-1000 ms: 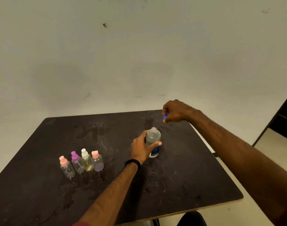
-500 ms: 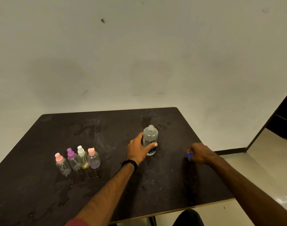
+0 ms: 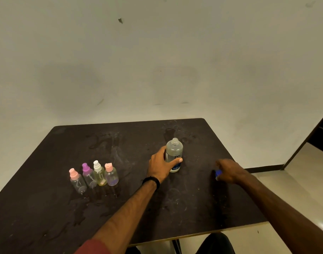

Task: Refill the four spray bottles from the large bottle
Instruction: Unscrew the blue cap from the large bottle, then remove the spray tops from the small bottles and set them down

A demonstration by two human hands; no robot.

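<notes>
The large clear bottle [image 3: 174, 151] stands upright and uncapped on the dark table [image 3: 131, 140], right of centre. My left hand [image 3: 159, 165] is wrapped around its lower half. My right hand [image 3: 230, 170] rests low on the table near the right edge, fingers closed on the blue cap [image 3: 218, 173]. Several small spray bottles stand in a row at the left: a pink-capped one [image 3: 76, 181], a purple-capped one [image 3: 88, 176], a white-capped one [image 3: 99, 173] and another pink-capped one [image 3: 111, 174], all with caps on.
Wet smears and water stains mark the table top around the bottles. A pale wall rises behind the table. A dark doorway edge [image 3: 314, 136] and light floor lie to the right. My dark trousers [image 3: 215, 243] show below the table's front edge.
My right hand carried the blue cap from above the large bottle down and right to the table near its right edge. My left hand has kept hold of the large bottle.
</notes>
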